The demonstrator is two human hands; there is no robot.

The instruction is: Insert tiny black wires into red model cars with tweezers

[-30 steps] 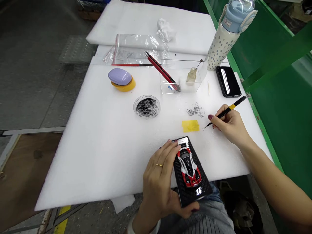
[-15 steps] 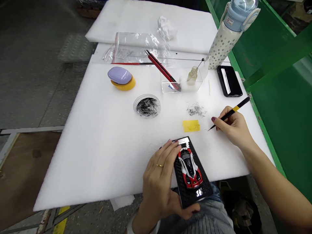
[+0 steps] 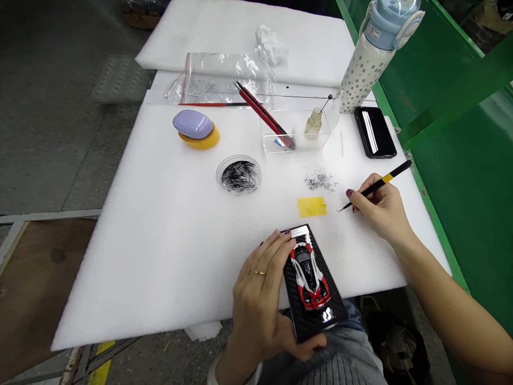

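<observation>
My left hand (image 3: 260, 289) grips a black textured display base (image 3: 294, 291) by its left side and lower end. On that base sits a red, white and black model car (image 3: 310, 275). In my right hand (image 3: 379, 206) are black tweezers (image 3: 374, 186) with a yellow band, pinched like a pen. Their tips point down at the white foam just right of a piece of yellow tape (image 3: 312, 207); whether they pinch a tiny strand I cannot make out. Beyond the tape lies a loose scatter of short black strands (image 3: 320, 180).
A round clear dish (image 3: 239, 175) of black strands stands left of the scatter. Behind are a clear box (image 3: 280, 144) with red-black tweezers (image 3: 264, 115) and a small glass bottle (image 3: 313, 124), a purple-and-yellow case (image 3: 196, 129), a phone (image 3: 375, 132) and a tall water bottle (image 3: 366, 69).
The tweezers' tips have shifted slightly left toward the yellow tape. My left hand keeps its grip on the display base; the whole view has shifted a little.
</observation>
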